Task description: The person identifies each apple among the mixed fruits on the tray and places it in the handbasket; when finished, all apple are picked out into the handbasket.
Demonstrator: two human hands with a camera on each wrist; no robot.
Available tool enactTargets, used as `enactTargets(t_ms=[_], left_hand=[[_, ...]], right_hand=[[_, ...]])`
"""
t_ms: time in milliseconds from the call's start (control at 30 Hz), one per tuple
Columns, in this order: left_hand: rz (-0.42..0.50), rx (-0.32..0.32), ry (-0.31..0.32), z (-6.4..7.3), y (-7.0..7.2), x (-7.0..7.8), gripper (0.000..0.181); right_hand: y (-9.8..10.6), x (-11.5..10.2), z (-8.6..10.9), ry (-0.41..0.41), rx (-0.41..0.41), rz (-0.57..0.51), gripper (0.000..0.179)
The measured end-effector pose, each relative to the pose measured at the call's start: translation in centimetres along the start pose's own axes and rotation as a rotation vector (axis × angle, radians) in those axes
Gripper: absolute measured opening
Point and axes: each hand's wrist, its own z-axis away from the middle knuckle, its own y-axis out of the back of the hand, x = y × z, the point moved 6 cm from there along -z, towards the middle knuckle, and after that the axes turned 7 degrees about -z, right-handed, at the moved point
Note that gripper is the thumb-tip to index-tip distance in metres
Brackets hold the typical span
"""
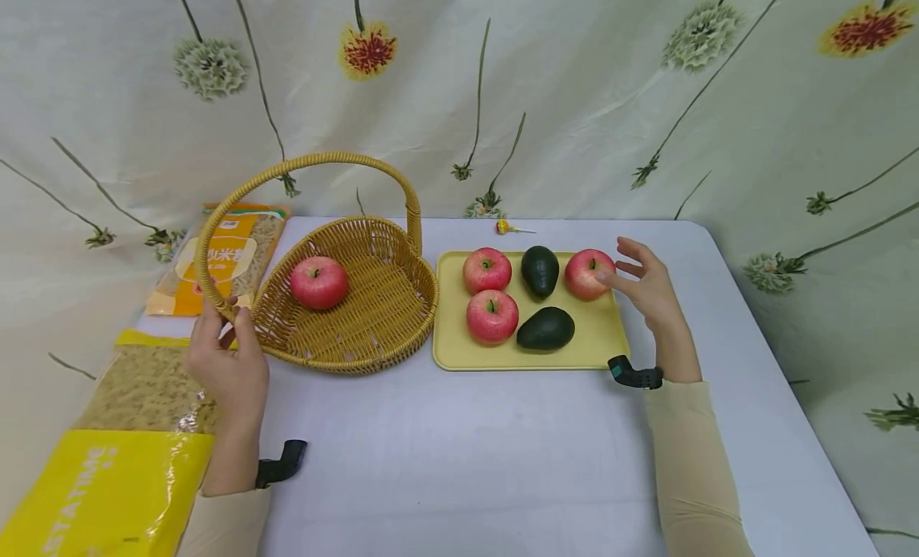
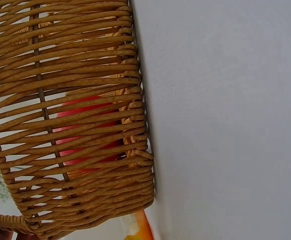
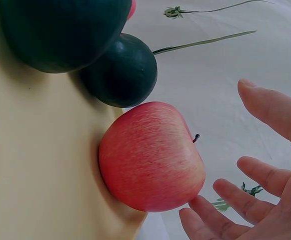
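Observation:
My left hand grips the lower left end of the handle of a wicker basket. Inside the basket sits one red apple; in the left wrist view it shows through the weave. My right hand is spread beside a red apple at the right end of a yellow tray. In the right wrist view its fingers are extended around the apple's side, not closed on it. Two more apples and two dark green avocados also lie on the tray.
A lollipop lies behind the tray near the table's back edge. An orange-labelled food packet is behind the basket at left, and a large yellow packet lies at front left. A floral cloth hangs behind the white table.

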Motion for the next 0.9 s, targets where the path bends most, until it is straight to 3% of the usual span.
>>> enactTargets(t_ms=[900], left_hand=[[0.04,-0.009,-0.019,0.0,0.2,0.2,0.04]], right_hand=[[-0.7,1.6,-0.6,-0.077,0.013,0.055,0.077]])
